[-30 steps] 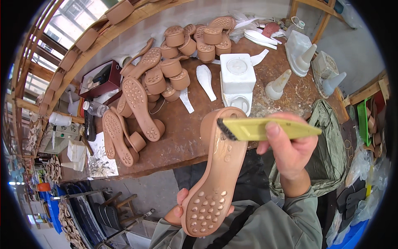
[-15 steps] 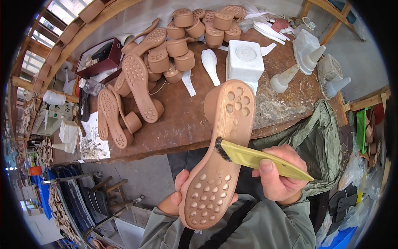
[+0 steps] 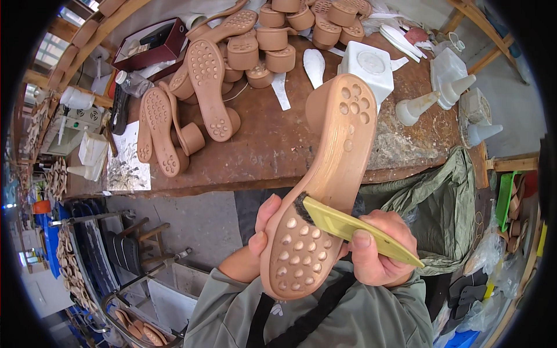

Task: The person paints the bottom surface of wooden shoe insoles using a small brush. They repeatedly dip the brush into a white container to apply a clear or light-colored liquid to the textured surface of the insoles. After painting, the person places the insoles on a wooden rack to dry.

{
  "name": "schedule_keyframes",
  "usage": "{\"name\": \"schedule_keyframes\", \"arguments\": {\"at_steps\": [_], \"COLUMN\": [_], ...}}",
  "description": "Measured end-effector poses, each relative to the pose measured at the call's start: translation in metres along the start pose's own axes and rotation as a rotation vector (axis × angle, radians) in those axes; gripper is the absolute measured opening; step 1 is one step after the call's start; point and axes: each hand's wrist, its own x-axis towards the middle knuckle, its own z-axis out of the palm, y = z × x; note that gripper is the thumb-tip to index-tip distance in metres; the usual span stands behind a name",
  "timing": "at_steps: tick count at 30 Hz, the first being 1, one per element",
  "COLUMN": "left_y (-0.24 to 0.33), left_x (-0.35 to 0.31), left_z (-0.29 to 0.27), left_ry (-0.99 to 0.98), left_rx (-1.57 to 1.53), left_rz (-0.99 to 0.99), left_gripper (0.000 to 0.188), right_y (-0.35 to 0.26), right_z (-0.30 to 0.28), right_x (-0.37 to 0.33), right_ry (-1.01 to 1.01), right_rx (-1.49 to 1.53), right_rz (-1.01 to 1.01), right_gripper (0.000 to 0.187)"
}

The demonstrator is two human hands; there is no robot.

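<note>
Tan dimpled shoe sole with block heel [image 3: 333, 156]: held in mid-air, heel end overlapping the worn brown table [image 3: 261, 159] in view. Heap of similar tan heeled soles [image 3: 280, 59] at table's back. Crumpled dark-green sheet [image 3: 438, 211], right. White square container [image 3: 380, 81]: lower part blocked by the sole. Left hand [image 3: 259, 240]: fingers curled round the sole's left edge, partly hidden beneath. Right hand [image 3: 380, 249]: fingers closed on yellow-green-handled brush [image 3: 333, 220], black bristles against the sole, covering some dimples.
</note>
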Motion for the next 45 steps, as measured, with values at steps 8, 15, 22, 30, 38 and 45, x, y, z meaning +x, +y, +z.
{"name": "schedule_keyframes", "arguments": {"at_steps": [8, 15, 22, 30, 38, 45], "left_y": [0.008, 0.007, 0.017, 0.006, 0.019, 0.016], "left_x": [0.009, 0.011, 0.020, 0.044, 0.054, 0.056], "left_z": [-0.008, -0.011, -0.016, -0.097, -0.117, -0.138], "left_ry": [-0.017, 0.177, 0.349, 0.399, 0.382, 0.307], "left_rx": [-0.052, -0.016, -0.389, 1.888, 2.001, 1.925], "left_rz": [0.003, -0.057, -0.224, 0.490, 0.621, 0.681], "left_gripper": [0.083, 0.078, 0.075, 0.087, 0.111, 0.109], "right_y": [-0.003, -0.002, 0.041, 0.110, 0.178, 0.187], "right_z": [0.006, 0.010, -0.014, -0.043, -0.048, -0.047], "right_x": [0.009, 0.006, 0.034, 0.041, 0.044, 0.043], "right_ry": [-0.083, -0.164, -0.101, 0.174, 0.054, 0.016], "right_rx": [0.047, 0.181, -0.277, 0.154, -0.364, -0.392], "right_rz": [-0.083, -0.098, -0.163, 0.512, 0.353, 0.344], "right_gripper": [0.019, 0.021, 0.018, 0.014, 0.013, 0.013]}}
